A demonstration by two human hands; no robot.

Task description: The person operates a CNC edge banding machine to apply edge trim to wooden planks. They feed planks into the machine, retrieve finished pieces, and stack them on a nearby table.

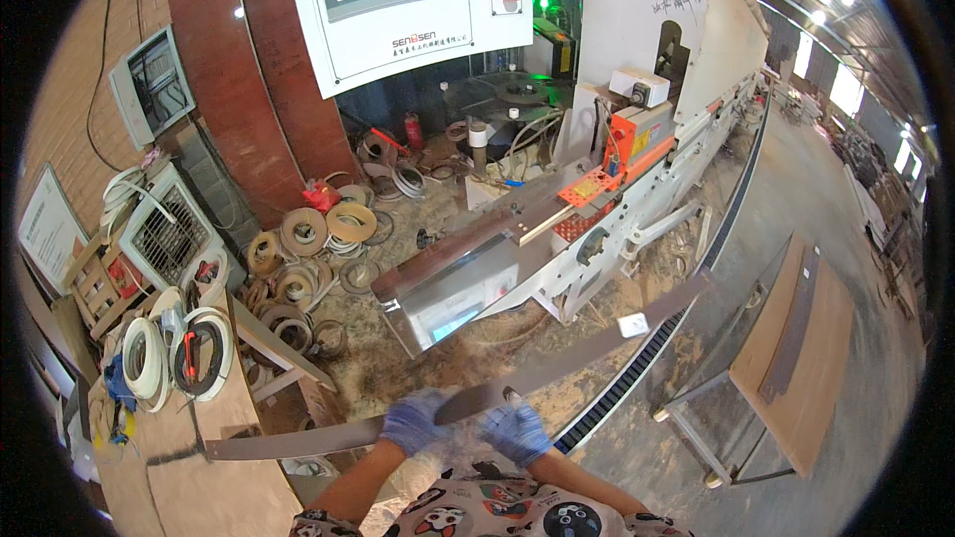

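A long, narrow dark brown board (572,360) stretches across in front of me, from the lower left up to the right. A white label (632,325) sits on its upper face near the right end. My left hand (414,422), in a blue glove, is closed around the board left of its middle. Just right of there, my right hand (515,430), gloved the same way, grips the near edge with the thumb over the top. The fingers under the board are hidden.
Ahead stands a long white and orange machine (637,169) with a control panel (408,15). A black roller track (637,363) curves along the right. Beyond it, a low table (826,358) bears another dark strip (793,328). Tape coils (303,231) litter the left floor; a wooden bench (214,487) is nearby.
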